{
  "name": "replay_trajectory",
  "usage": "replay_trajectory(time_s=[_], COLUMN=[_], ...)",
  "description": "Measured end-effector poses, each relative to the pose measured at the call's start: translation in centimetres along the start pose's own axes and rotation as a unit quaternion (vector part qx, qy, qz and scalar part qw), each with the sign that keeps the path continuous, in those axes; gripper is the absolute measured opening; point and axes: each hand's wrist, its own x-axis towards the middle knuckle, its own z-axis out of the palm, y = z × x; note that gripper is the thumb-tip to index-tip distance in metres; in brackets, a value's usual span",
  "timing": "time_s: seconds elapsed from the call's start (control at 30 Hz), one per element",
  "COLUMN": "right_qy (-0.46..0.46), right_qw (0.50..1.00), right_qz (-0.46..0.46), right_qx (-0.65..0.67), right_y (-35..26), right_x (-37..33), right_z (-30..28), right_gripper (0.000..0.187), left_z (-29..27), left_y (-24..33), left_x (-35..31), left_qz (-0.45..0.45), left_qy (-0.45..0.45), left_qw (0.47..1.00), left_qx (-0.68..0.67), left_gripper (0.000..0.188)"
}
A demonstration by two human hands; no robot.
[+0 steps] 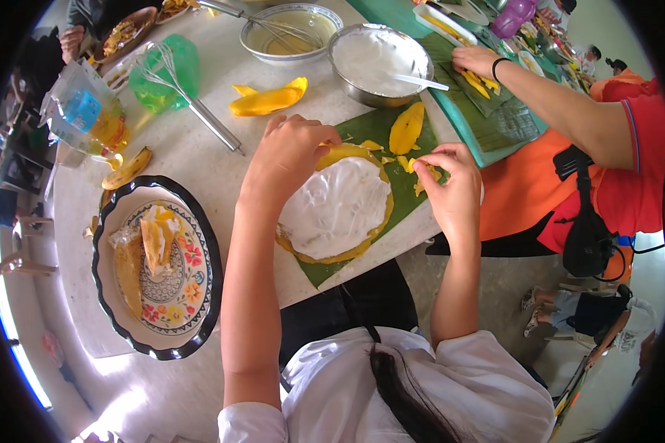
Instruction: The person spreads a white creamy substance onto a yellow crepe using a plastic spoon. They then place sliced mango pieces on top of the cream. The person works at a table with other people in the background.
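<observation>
- I see the cream-topped pancake (336,203) lying flat on a green leaf (369,125), close to the near edge of the worktop (177,148).
- The left hand (292,151) is bent over the pancake's far left rim, fingers curled downward; its fingertips are partly hidden, so I can't tell whether it grips anything.
- The right hand (451,184) has thumb and forefinger drawn nearly together at the yellow fruit bits (405,164), just right of the pancake; I can't tell whether a bit is pinched between them.
- I'd judge the thin rim at risk of tearing if the left fingers pull or press hard.
- A low wrist could smear the cream, since the left hand hangs so near it.
- A tug on the leaf might carry the pancake toward the near edge.
- On the far right, the spoon (421,81) juts over the rim of the metal bowl (362,90); a careless reach could knock it.
- The left forearm runs just beside the black-rimmed dish (216,258), so an outward swing might bump it.
</observation>
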Motion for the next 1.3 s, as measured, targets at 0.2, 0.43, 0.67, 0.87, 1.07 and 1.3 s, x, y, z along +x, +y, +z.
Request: replay_trajectory(time_s=[0.2,0.43,0.67,0.87,1.07,1.3], right_qy=[-0.035,-0.030,-0.025,-0.023,-0.010,0.005], right_qw=[0.997,0.998,1.000,1.000,1.000,1.000], right_qz=[0.011,0.005,-0.005,-0.013,-0.012,0.000], right_qx=[0.066,0.051,0.017,-0.003,0.002,0.017], right_y=[0.9,1.9,1.9,1.3,0.5,0.0], right_x=[-0.3,-0.4,-0.5,-0.4,-0.2,-0.5], right_z=[0.4,1.0,0.8,0.4,0.2,0.0], right_gripper=[0.012,0.013,0.014,0.014,0.013,0.012], left_z=[0.1,-0.4,-0.3,-0.6,-0.1,0.0], left_y=[-0.2,0.4,0.2,0.4,0.1,0.0], left_x=[0.0,0.0,0.0,0.0,-0.1,0.0], left_qz=[0.003,-0.012,-0.015,-0.024,-0.005,-0.004], left_qy=[-0.002,-0.003,-0.004,-0.011,0.012,0.004], left_qw=[1.000,1.000,1.000,1.000,1.000,1.000], left_qx=[0.000,-0.003,-0.010,-0.015,-0.003,0.007], left_gripper=[0.016,0.015,0.015,0.015,0.014,0.013])
